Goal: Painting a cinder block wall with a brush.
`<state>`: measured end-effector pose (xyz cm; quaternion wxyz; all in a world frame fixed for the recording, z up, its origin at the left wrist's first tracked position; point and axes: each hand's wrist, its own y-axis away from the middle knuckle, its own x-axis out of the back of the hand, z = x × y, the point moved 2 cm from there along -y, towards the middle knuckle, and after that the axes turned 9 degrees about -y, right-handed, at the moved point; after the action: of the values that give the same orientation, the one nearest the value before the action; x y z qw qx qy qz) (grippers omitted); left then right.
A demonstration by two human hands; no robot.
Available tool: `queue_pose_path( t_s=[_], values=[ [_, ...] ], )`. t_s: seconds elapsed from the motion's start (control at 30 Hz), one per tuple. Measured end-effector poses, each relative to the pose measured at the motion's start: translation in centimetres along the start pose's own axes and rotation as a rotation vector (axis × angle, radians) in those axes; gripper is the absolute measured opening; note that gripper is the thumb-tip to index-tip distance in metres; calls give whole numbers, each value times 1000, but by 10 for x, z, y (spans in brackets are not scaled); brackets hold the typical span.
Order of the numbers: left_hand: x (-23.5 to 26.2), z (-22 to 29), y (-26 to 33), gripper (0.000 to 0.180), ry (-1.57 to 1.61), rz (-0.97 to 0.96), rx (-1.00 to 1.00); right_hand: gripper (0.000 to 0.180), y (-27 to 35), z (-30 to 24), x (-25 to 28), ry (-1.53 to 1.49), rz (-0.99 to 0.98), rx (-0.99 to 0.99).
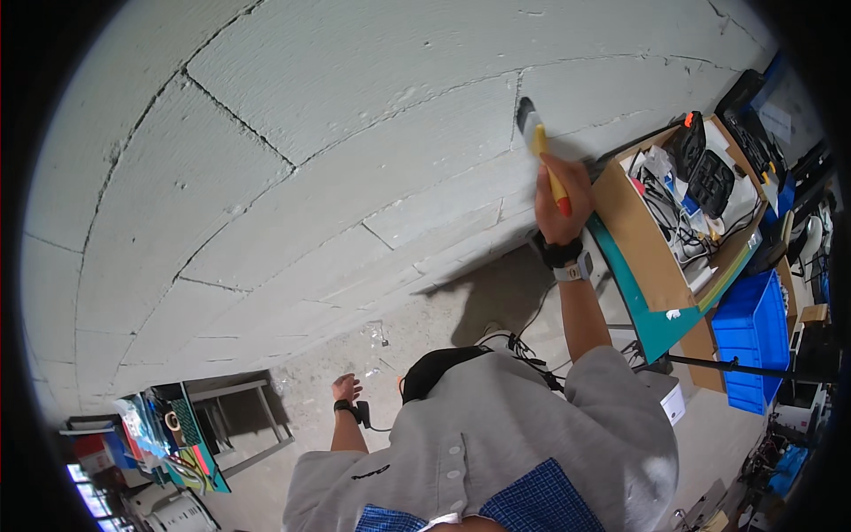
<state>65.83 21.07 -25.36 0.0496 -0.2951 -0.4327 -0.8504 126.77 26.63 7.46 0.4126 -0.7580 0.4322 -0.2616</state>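
My right hand (pixel 565 199) is closed around the yellow, red-tipped handle of a paintbrush (pixel 541 142). The dark bristles point up and away, at the pale block wall (pixel 417 151); whether they touch it I cannot tell. A dark band and a watch (pixel 574 268) sit on my right wrist. Low at my left side hangs my left hand (pixel 347 387), its fingers loosely bent and apart, with nothing visible in it. That wrist wears a dark strap with a small black device (pixel 363 412) and a cable.
Close to my right forearm, a green-topped table (pixel 651 332) carries a cardboard box (pixel 643 235) of cables and black cases. Beyond it stands a blue plastic bin (pixel 752 341). At the far left is another cluttered table (pixel 191 434). A cable runs across the floor near my shoe (pixel 498 339).
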Motion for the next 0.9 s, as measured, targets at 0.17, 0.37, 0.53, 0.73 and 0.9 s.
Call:
queue_pose_path(
  t_s=[0.17,0.37,0.53,0.73,0.9],
  values=[
    [3,3,-6,32,-50,-35,18,27,-1,-20,-14,-27,-118,204],
    [17,-2,-16,31,-1,-42,-23,19,6,-2,8,111,19,-41],
    [30,-17,-22,30,-26,-43,0,21,23,-13,-17,81,-36,68],
    [46,-47,-23,31,-15,-50,55,20,47,-49,-44,-141,-169,78],
    [58,-50,-16,29,-18,-1,35,13,49,-9,-32,168,8,9]
  ],
)
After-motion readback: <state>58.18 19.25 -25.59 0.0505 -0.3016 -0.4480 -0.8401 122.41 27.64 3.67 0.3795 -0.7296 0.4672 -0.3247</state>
